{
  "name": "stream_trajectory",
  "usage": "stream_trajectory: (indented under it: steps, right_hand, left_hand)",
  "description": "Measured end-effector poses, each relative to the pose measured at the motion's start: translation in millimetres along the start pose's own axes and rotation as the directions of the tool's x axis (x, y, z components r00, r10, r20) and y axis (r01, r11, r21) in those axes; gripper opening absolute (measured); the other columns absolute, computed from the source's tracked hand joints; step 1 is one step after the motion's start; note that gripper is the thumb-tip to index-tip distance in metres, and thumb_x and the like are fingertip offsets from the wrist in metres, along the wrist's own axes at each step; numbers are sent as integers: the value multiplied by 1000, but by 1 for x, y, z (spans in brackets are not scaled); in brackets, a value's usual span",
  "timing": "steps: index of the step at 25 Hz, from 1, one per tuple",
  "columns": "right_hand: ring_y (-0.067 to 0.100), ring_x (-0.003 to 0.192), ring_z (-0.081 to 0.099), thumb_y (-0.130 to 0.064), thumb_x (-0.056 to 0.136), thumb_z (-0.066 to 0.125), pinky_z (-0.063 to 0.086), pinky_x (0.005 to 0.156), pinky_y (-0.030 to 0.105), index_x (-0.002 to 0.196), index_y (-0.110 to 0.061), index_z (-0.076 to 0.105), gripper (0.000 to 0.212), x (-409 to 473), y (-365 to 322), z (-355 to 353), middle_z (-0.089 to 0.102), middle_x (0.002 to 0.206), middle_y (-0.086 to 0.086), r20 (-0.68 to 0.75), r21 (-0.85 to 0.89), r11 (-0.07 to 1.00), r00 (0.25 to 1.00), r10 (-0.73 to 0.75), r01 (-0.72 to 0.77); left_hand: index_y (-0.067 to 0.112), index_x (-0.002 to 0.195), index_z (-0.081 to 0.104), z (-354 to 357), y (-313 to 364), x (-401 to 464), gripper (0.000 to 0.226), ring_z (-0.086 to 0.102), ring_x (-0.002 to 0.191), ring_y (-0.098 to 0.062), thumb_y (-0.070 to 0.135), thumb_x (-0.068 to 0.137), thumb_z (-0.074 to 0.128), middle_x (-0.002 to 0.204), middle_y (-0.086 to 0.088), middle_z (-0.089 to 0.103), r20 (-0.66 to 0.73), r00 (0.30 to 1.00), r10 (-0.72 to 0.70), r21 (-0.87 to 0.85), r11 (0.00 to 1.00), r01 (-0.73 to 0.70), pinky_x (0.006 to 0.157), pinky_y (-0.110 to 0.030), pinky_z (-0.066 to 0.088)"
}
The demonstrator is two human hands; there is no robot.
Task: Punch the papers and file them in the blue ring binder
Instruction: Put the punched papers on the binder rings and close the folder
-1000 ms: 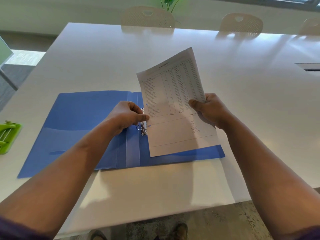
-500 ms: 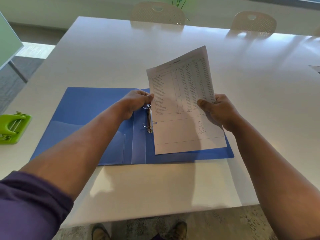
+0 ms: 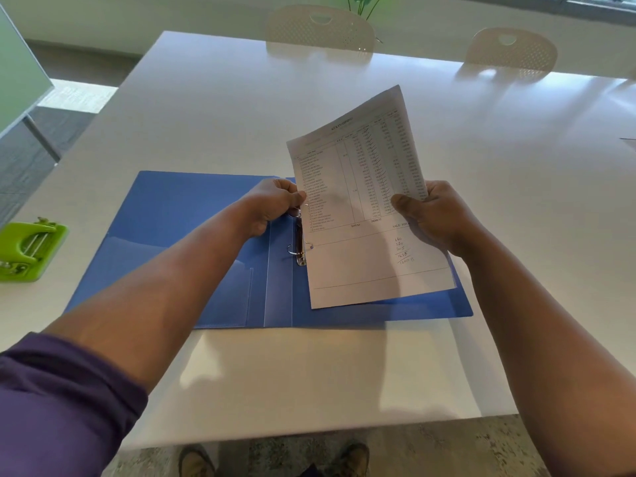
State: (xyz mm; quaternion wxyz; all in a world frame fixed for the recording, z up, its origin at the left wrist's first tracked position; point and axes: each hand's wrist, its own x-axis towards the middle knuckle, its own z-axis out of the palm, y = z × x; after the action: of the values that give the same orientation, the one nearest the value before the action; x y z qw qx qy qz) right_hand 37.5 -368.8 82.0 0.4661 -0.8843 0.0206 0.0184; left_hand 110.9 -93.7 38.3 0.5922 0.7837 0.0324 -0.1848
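The blue ring binder [image 3: 192,235] lies open on the white table [image 3: 309,373]. Its metal ring mechanism [image 3: 300,246] runs along the spine; the lower ring passes through the paper's lower hole. A printed sheet of paper [image 3: 361,215] with a table and handwritten numbers is tilted up over the binder's right half. My left hand [image 3: 275,204] pinches the sheet's left edge near the upper ring. My right hand [image 3: 430,215] grips the sheet's right edge, thumb on top. The upper ring is hidden behind my left fingers.
A green hole punch [image 3: 27,249] sits at the table's left edge. Two perforated chairs [image 3: 320,27] stand at the far side, with a plant behind them. The table's near edge is just in front of my feet.
My left hand has moved up from the ring mechanism to the sheet's left edge. The sheet stays tilted up in my right hand. The camera view has shifted.
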Motion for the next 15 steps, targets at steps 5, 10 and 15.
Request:
stream_trajectory:
  steps: [5,10,15]
  right_hand:
    - [33,91,70,-27,102,58,61,77,48,120,-16,70,25,6,-12,-4,73,105,3,9,-93,996,1000,10,-9]
    - [27,86,72,-27,101,59,61,77,47,112,-19,72,19,9,-19,-8,75,103,4,2,-142,989,999,38,-37]
    - [20,81,69,-24,102,60,59,60,25,113,-14,69,18,4,-6,-6,71,102,3,6,-101,987,992,129,-128]
  left_hand:
    - [10,87,68,1,-3,1,19,70,97,-22,21,101,60,103,-7,76,-31,999,-11,5,1000,11,92,-38,59]
    - [8,87,67,2,-1,2,11,69,90,-19,14,97,67,99,-7,75,-65,998,-17,16,1000,18,79,-29,59]
    - [11,94,61,11,-3,-2,13,65,77,-13,15,92,73,88,-3,70,-179,984,22,21,1000,-18,63,-21,51]
